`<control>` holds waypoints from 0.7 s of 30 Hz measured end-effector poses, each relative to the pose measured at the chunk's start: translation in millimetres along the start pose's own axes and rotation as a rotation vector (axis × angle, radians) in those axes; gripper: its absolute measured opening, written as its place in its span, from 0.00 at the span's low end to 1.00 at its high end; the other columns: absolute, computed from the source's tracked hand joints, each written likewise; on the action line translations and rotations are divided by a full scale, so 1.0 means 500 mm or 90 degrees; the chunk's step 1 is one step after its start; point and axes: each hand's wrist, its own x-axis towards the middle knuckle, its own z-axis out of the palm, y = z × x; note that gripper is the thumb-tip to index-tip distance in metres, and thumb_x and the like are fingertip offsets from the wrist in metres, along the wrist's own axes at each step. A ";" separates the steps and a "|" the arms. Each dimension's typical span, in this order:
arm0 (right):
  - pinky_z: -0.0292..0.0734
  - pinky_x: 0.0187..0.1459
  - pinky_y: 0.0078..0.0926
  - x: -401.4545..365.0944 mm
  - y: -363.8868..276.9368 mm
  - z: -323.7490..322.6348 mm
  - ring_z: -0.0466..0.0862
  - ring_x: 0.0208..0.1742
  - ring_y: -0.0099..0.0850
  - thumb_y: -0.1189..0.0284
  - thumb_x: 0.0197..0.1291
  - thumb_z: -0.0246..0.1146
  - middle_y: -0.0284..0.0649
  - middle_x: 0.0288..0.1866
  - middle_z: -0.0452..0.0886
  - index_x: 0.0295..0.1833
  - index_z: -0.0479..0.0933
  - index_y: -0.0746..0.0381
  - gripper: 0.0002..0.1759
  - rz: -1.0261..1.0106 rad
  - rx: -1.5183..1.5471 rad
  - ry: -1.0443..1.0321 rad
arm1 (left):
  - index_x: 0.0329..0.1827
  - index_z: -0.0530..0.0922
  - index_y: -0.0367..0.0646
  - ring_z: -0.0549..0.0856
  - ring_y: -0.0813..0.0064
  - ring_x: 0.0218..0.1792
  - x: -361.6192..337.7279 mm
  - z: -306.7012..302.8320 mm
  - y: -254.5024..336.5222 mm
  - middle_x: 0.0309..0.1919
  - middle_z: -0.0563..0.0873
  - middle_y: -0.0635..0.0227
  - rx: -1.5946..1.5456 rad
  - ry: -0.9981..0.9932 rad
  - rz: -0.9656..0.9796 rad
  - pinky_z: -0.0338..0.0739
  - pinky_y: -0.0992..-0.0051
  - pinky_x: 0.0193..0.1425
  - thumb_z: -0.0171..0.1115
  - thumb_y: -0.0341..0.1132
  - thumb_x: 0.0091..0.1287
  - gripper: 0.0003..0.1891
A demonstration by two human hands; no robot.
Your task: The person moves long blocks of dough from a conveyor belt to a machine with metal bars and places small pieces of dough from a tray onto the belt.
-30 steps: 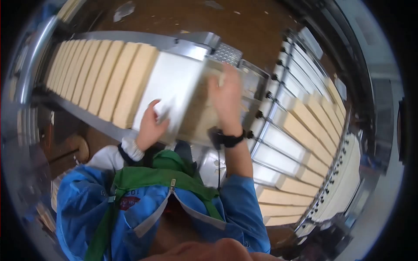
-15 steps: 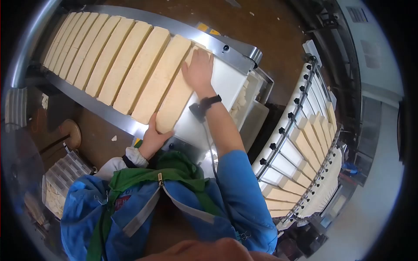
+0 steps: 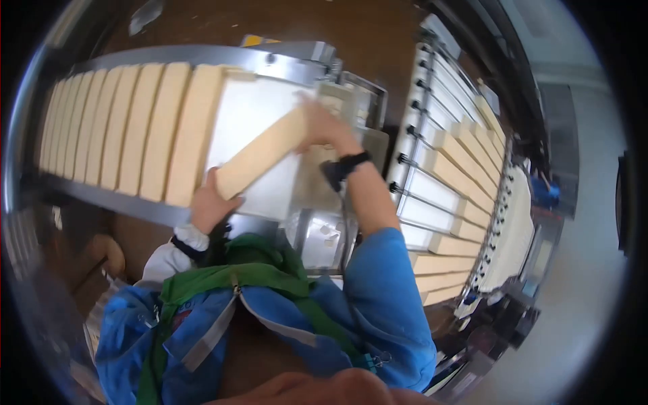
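Observation:
A long pale-yellow slab (image 3: pixel 263 152), like a block of dough, is held at its two ends by my hands over the white conveyor belt (image 3: pixel 236 121). My left hand (image 3: pixel 210 204) grips the near end, thumb along its side. The far end is in my right hand (image 3: pixel 322 127), whose fingers are blurred by motion; a dark band with a small device circles that wrist. The slab lies at a slant in this view. To its left, a row of similar slabs (image 3: pixel 154 131) stands side by side on the same conveyor.
On the right, a second conveyor (image 3: pixel 405 138) with black knobs along its rail carries more slabs (image 3: pixel 453 177). Pale trays (image 3: pixel 375 152) stand between the two conveyors. A metal box (image 3: pixel 320 239) sits near my front. A metal side rail (image 3: pixel 182 55) edges the left conveyor.
The end slab has come away from the row and moved right, turning to a slant between my hands. My view has shifted, so the row now appears further left.

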 end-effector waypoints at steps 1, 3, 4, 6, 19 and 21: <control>0.80 0.56 0.41 -0.004 0.039 0.035 0.82 0.56 0.52 0.63 0.26 0.84 0.48 0.53 0.85 0.69 0.72 0.54 0.54 -0.124 -0.140 0.040 | 0.71 0.66 0.45 0.87 0.41 0.46 0.007 0.022 0.004 0.43 0.88 0.43 0.023 0.018 -0.021 0.82 0.53 0.49 0.81 0.50 0.48 0.47; 0.78 0.51 0.49 -0.013 0.044 0.093 0.81 0.53 0.47 0.60 0.49 0.70 0.41 0.45 0.85 0.55 0.81 0.45 0.24 -0.023 -0.137 0.171 | 0.69 0.67 0.44 0.87 0.43 0.48 0.019 0.056 -0.018 0.45 0.88 0.45 0.052 0.060 -0.018 0.82 0.53 0.51 0.82 0.50 0.47 0.47; 0.77 0.49 0.50 -0.020 0.030 0.076 0.80 0.52 0.49 0.59 0.49 0.68 0.44 0.43 0.84 0.55 0.81 0.44 0.23 0.009 -0.150 0.141 | 0.69 0.68 0.44 0.87 0.44 0.49 0.025 0.072 -0.031 0.46 0.88 0.46 0.054 0.088 -0.004 0.82 0.54 0.52 0.83 0.49 0.47 0.47; 0.78 0.49 0.50 -0.065 0.046 0.007 0.80 0.51 0.54 0.63 0.44 0.71 0.52 0.43 0.81 0.56 0.80 0.45 0.28 0.032 -0.123 0.163 | 0.68 0.69 0.43 0.87 0.46 0.51 0.034 0.088 -0.004 0.48 0.88 0.48 0.069 0.138 0.083 0.82 0.55 0.54 0.83 0.46 0.48 0.45; 0.78 0.58 0.45 -0.384 0.659 -0.677 0.77 0.56 0.55 0.69 0.29 0.81 0.57 0.49 0.77 0.65 0.75 0.48 0.47 0.246 -0.235 0.634 | 0.67 0.73 0.47 0.84 0.43 0.51 0.552 0.432 0.925 0.49 0.86 0.48 0.176 0.205 0.593 0.80 0.53 0.55 0.76 0.46 0.54 0.36; 0.77 0.59 0.45 -0.412 0.787 -0.711 0.77 0.58 0.56 0.70 0.29 0.81 0.55 0.49 0.77 0.65 0.73 0.48 0.49 0.290 -0.257 0.686 | 0.68 0.72 0.52 0.85 0.46 0.50 0.657 0.544 1.002 0.48 0.87 0.50 0.187 0.228 0.650 0.81 0.53 0.55 0.76 0.51 0.54 0.38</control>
